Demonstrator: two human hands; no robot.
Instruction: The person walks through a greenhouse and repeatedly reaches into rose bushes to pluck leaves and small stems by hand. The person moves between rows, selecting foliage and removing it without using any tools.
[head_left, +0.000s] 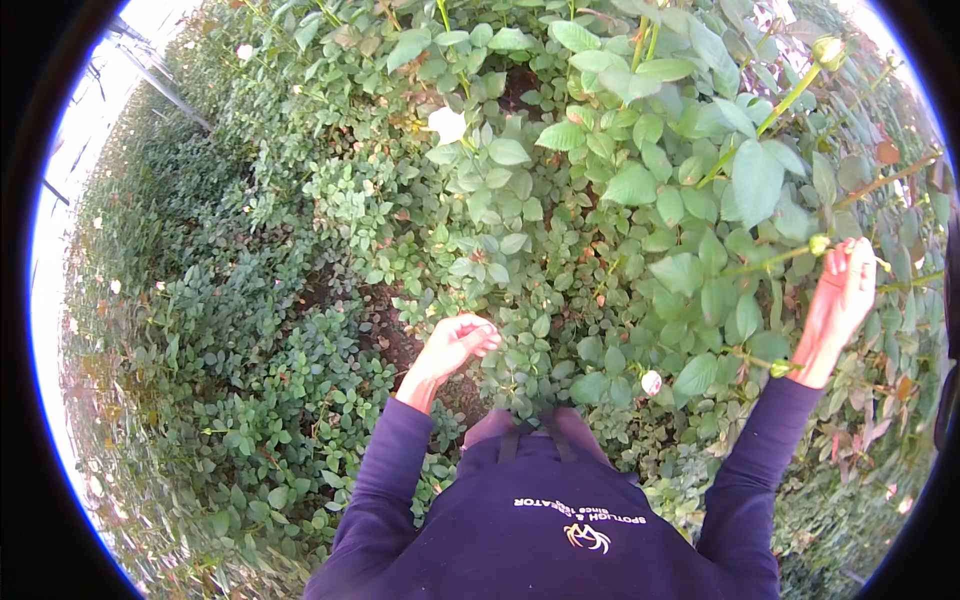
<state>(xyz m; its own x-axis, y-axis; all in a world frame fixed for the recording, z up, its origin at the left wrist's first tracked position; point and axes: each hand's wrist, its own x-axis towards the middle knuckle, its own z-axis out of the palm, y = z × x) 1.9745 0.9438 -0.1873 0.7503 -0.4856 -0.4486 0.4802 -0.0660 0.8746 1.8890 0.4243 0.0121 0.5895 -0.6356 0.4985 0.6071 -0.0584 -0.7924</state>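
My right hand (840, 292) is raised among the rose stems on the right. Its curled fingers close on a small green shoot (885, 265), whose tip sticks out past them. A green rosebud (819, 244) on a leafy stem is just beside these fingertips. Under the right wrist, another green bud (781, 368) reaches the sleeve cuff. My left hand (459, 346) hovers over low rose foliage (517, 360) in front of my legs. Its thumb rests near the bent fingers, and nothing shows in it.
Dense rose bushes (285, 337) surround me on all sides. A tall stem with a pale bud (829, 52) leans in at upper right. A white rose (448, 124) blooms ahead, and a pink-white bud (651, 382) stands near my body. Bare soil (390, 330) shows left of centre.
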